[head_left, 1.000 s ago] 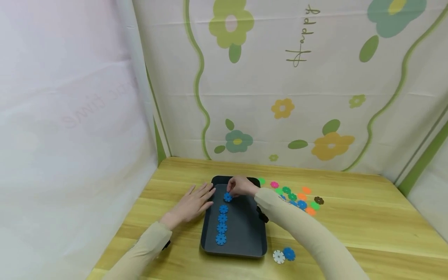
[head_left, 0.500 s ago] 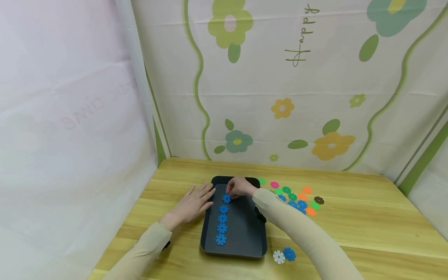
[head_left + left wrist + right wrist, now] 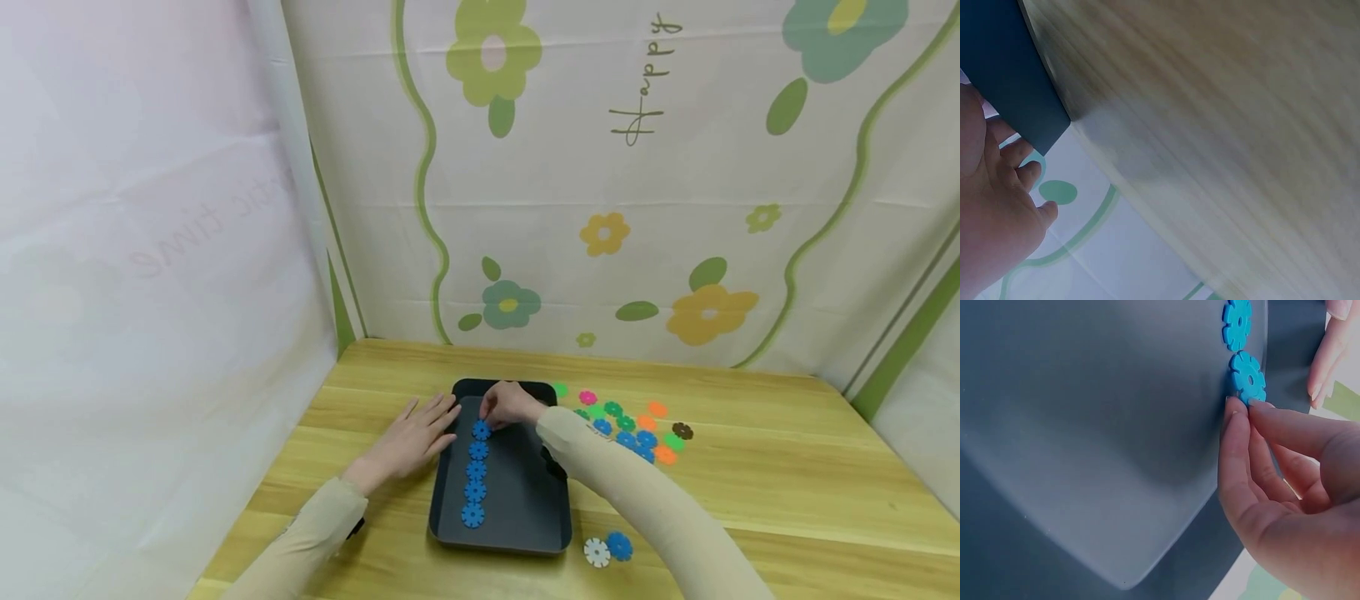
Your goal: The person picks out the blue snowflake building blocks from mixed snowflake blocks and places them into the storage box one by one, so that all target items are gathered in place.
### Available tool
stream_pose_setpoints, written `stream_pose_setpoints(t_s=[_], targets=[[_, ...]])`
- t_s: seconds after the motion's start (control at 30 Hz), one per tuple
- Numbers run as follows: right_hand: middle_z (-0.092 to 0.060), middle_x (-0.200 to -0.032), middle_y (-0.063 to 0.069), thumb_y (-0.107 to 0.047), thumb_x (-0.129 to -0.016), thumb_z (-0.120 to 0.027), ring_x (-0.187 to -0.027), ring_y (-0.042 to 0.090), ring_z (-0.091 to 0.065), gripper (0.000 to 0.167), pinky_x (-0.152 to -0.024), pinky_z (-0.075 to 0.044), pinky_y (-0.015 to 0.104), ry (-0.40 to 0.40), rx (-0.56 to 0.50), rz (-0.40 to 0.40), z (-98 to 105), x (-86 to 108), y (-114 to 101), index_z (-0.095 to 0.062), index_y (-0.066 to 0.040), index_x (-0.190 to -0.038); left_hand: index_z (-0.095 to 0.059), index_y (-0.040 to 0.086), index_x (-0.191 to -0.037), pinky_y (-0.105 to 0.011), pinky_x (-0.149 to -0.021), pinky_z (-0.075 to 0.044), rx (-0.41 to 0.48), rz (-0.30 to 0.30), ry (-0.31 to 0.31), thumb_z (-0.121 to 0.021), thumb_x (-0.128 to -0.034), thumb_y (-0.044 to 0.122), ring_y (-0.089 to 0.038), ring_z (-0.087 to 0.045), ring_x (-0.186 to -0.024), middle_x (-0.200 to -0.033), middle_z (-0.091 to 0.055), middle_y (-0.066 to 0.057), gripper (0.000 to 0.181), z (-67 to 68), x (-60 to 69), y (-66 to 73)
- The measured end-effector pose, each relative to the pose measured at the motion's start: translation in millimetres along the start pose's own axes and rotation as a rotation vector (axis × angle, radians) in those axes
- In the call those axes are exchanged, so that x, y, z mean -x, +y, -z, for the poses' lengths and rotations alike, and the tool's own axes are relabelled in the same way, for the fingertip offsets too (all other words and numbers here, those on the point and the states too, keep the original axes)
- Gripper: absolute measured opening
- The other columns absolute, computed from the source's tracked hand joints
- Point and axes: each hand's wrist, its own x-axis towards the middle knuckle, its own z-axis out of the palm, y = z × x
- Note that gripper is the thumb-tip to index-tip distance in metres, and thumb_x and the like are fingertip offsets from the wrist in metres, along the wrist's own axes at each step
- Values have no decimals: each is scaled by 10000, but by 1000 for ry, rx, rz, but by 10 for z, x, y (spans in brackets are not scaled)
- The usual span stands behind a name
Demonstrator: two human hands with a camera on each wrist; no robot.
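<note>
My right hand (image 3: 512, 403) pinches a blue notched plastic disc (image 3: 1249, 376) between thumb and fingertips, over the far left part of a dark grey tray (image 3: 528, 500). That disc is at the far end of a row of blue notched discs (image 3: 476, 471) running along the tray's left side. In the right wrist view it sits right beside the neighbouring blue disc (image 3: 1237, 324); whether they interlock I cannot tell. My left hand (image 3: 411, 437) has its fingers spread and straight, fingertips resting on the tray's left rim.
Loose notched discs in green, orange, blue, pink and brown (image 3: 682, 431) lie scattered on the wooden table (image 3: 772, 492) right of the tray, partly behind the right sleeve. A white disc (image 3: 597, 552) and a blue disc (image 3: 619, 546) lie near the tray's front right corner. A flowered curtain (image 3: 540, 183) hangs behind.
My right hand has moved slightly toward me and left, bringing its blue disc from a gap away to right against the row's far end. The left hand has stayed still.
</note>
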Motion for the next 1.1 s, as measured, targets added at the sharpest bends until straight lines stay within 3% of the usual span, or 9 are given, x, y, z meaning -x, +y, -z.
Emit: stream_pose_setpoints(t_s=[0.83, 1.1], targets=[[-740, -837, 67, 4, -873, -704, -735, 150, -712, 73, -708, -612, 270, 6, 38, 3, 2, 26, -12, -767, -15, -904, -390, 115, -1534, -615, -1203, -235, 4, -6, 10, -442, -1057, 382, -306, -288, -1518, -1626, -320, -103, 549, -21, 1, -12], [-744, -876, 71, -32, -879, -715, -745, 138, -699, 94, -742, -609, 294, 0, 40, 60, 101, 184, 3, -753, -9, -961, -376, 133, -1542, -608, -1205, -239, -6, -2, 10, -427, -1059, 407, -291, -289, -1520, -1632, -312, -83, 557, -22, 2, -20]])
